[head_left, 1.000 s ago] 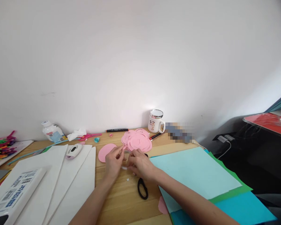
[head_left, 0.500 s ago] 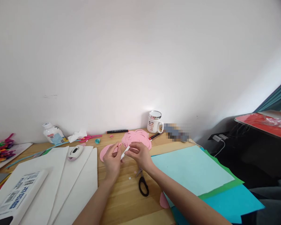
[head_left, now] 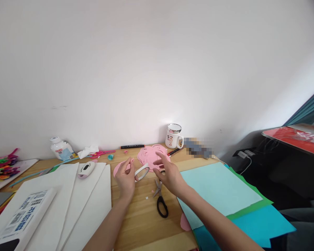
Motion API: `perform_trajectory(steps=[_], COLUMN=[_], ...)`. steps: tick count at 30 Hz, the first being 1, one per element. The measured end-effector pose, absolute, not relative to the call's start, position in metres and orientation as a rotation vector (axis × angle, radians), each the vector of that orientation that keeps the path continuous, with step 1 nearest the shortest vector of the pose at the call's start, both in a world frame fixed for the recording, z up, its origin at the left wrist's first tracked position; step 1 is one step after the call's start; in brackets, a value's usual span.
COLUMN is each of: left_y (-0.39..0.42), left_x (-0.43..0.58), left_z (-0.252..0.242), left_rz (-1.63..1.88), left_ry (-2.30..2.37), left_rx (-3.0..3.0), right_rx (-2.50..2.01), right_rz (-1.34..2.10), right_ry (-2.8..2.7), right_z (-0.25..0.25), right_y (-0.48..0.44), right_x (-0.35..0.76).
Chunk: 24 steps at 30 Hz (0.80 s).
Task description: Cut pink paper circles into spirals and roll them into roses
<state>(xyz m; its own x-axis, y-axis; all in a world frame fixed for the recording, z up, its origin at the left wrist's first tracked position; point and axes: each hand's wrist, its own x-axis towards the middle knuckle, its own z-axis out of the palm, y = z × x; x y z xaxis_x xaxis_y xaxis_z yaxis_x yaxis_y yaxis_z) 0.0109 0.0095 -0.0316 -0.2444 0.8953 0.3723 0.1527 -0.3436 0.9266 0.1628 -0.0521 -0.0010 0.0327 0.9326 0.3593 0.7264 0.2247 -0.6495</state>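
In the head view my left hand (head_left: 126, 177) is closed, with a thin white ring that looks like a roll of tape (head_left: 142, 172) in its fingers. The tape's loop shows to the right of the fingers, over the wooden tabletop. Just right of the loop, my right hand (head_left: 167, 173) has its fingers spread and holds nothing. Beyond the hands lies a pile of pink paper cutouts (head_left: 152, 153), and another pink paper piece (head_left: 118, 168) is partly hidden behind my left hand. Below my right hand lie black-handled scissors (head_left: 162, 206), blades apart.
White sheets (head_left: 94, 202) and a white box (head_left: 26, 216) fill the left side. Light-blue paper (head_left: 219, 195) lies on the right. Along the wall stand a white bottle (head_left: 62, 149) and a mug (head_left: 173, 137), with a black marker (head_left: 132, 146) between them.
My right hand has let go of the white tape and moved right, its fingers spreading. The tape now shows as an open loop at my left hand. The view has shifted slightly.
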Motion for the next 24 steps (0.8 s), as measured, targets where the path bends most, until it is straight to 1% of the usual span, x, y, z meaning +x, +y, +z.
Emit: perform_trajectory(steps=[4, 6, 20, 22, 24], left_y=[0.009, 0.008, 0.009, 0.009, 0.008], left_x=[0.01, 0.011, 0.01, 0.01, 0.01], left_z=[-0.032, -0.031, -0.031, -0.03, -0.028], left_rz=[1.642, 1.631, 1.628, 1.616, 1.606], left_ry=[1.316, 1.324, 1.436, 1.444, 1.443], left_rx=[1.45, 1.442, 1.352, 1.348, 1.343], right_rx=[-1.749, -1.756, -1.811, -1.744, -1.648], right_rz=[0.526, 0.527, 0.297, 0.335, 0.485], right_ry=[-2.174, -2.253, -2.506, -2.459, -2.29], right_z=[-0.004, -0.006, -0.004, -0.003, -0.002], right_y=[-0.066, -0.071, -0.077, -0.078, -0.079], right_x=[0.184, 0.186, 0.154, 0.157, 0.166])
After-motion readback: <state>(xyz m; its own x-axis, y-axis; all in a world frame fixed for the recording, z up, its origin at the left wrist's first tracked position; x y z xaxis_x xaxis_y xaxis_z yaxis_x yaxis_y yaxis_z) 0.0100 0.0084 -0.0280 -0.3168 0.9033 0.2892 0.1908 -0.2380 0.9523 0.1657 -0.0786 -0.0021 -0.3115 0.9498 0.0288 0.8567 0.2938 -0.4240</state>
